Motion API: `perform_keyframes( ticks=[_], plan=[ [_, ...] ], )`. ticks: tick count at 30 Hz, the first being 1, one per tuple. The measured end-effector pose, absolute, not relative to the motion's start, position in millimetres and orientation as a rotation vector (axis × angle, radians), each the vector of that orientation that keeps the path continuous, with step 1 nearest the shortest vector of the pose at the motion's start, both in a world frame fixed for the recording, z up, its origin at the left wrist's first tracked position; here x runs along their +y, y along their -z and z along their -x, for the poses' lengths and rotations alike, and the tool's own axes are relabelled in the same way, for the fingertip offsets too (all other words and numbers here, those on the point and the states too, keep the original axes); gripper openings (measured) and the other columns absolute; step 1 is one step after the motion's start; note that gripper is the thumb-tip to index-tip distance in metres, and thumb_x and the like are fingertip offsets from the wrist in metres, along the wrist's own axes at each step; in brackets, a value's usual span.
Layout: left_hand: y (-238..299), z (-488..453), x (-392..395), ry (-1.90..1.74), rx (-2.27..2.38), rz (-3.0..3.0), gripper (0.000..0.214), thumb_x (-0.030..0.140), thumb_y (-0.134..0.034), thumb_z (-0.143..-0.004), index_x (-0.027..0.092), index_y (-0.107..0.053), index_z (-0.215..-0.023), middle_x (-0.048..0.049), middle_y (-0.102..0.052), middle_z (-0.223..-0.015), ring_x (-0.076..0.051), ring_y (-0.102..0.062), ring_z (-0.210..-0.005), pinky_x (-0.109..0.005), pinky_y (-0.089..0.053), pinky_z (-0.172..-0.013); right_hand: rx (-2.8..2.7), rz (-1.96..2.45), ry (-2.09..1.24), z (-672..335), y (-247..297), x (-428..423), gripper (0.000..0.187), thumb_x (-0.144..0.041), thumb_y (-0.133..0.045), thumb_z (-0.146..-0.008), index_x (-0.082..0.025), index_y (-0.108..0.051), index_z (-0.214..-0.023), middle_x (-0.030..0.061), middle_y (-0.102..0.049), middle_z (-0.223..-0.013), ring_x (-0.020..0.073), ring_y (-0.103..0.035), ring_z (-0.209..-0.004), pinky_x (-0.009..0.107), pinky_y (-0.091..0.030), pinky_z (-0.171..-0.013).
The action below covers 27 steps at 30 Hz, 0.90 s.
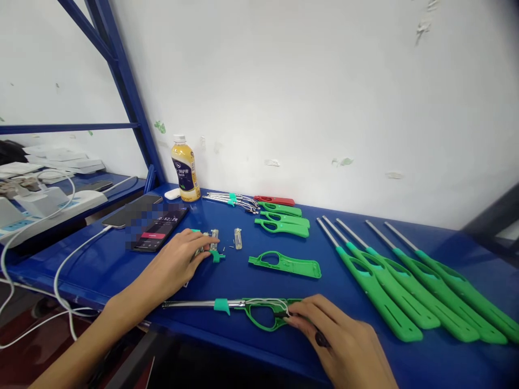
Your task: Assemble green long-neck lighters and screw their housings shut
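My left hand (188,251) is bent over small parts on the blue table, its fingertips closed at a small clear fuel tank (214,235). A teal trigger piece (217,256) lies by the thumb; other parts are hidden under the hand. Another clear tank (238,238) lies to the right. Near the front edge, my right hand (340,335) pinches the handle end of an opened green gas lighter (263,324) with a metal tube, a teal collar and white wires. A dark rounded rod end (321,339), perhaps a tool handle, pokes out between its fingers.
Several assembled green lighters (389,286) lie at the right. A green half-shell (286,265) is mid-table. Behind are more shells (284,224), a red shell (275,200) and wired metal tubes (233,200). A drink bottle (186,170), two phones (162,229) and a charging cable (60,265) stand left.
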<state>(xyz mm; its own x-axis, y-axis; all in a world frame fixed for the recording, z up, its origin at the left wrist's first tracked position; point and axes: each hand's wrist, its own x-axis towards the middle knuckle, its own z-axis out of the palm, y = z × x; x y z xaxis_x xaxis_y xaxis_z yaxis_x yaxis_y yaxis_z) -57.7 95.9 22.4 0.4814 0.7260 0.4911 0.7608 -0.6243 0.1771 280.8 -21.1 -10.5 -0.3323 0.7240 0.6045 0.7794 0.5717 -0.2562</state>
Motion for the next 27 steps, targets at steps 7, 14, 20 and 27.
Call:
perform_keyframes(
  ticks=[7, 14, 20, 27],
  plan=[
    [-35, 42, 68, 1.015, -1.226, 2.631, 0.025, 0.031, -0.056, -0.110, 0.023, -0.080, -0.107, -0.0055, -0.079, -0.102, -0.023, -0.068, -0.094, -0.035, -0.056, -0.085, -2.068, 1.194, 0.184, -274, 2, -22, 0.037, -0.047, -0.043, -0.115, -0.028, -0.072, -0.100, -0.0066, -0.077, -0.085, 0.0085, -0.070, -0.051, 0.025, -0.042, -0.042],
    [-29, -13, 8, 1.121, -1.109, 2.822, 0.032, 0.008, -0.052, -0.108, 0.024, -0.079, -0.117, -0.0035, -0.071, -0.099, -0.017, -0.065, -0.087, -0.028, -0.055, -0.077, -2.085, 1.192, 0.192, -272, 0, -22, 0.039, -0.047, -0.040, -0.116, -0.027, -0.071, -0.100, -0.0064, -0.076, -0.084, 0.0079, -0.070, -0.051, 0.024, -0.042, -0.042],
    [-17, -29, 7, 1.085, -1.126, 2.878, 0.040, 0.002, -0.048, -0.105, 0.025, -0.077, -0.119, -0.0033, -0.069, -0.097, -0.019, -0.062, -0.081, -0.037, -0.055, -0.081, -2.099, 1.203, 0.186, -271, 1, -22, 0.037, -0.047, -0.040, -0.116, -0.029, -0.068, -0.100, -0.0082, -0.076, -0.087, 0.0090, -0.070, -0.051, 0.027, -0.041, -0.041],
    [-19, -34, 7, 1.055, -1.169, 2.939, 0.036, 0.005, -0.047, -0.107, 0.024, -0.076, -0.117, -0.0032, -0.070, -0.096, -0.019, -0.060, -0.081, -0.037, -0.054, -0.080, -2.104, 1.176, 0.152, -273, 2, -22, 0.038, -0.045, -0.040, -0.116, -0.027, -0.070, -0.099, -0.0059, -0.075, -0.086, 0.0082, -0.071, -0.052, 0.024, -0.043, -0.044]
  ],
)
